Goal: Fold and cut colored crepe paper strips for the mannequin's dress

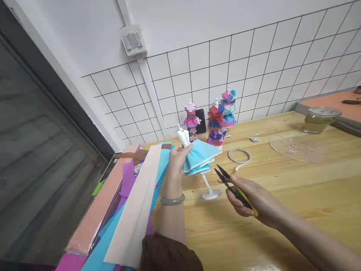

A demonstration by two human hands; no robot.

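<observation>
My left hand (180, 156) grips a small white mannequin (183, 136) at its waist, where a light blue paper skirt (198, 153) with white edging flares out. The mannequin's white stand (210, 193) is tilted over the wooden table; I cannot tell whether its base touches the wood. In my right hand (250, 195) is a pair of thread snips (237, 192) with yellow on the handle. Their two blades point up and left, parted at the tips, just right of the skirt's hem and apart from it.
Behind stand several dressed mannequins (217, 122) and a dark phone (200, 121). Coloured crepe paper sheets (137, 210) lie on the left. To the right are a roll of white trim (250, 159), a clear round plate (320, 156) with small beads, and a lidded glass bowl (316, 124).
</observation>
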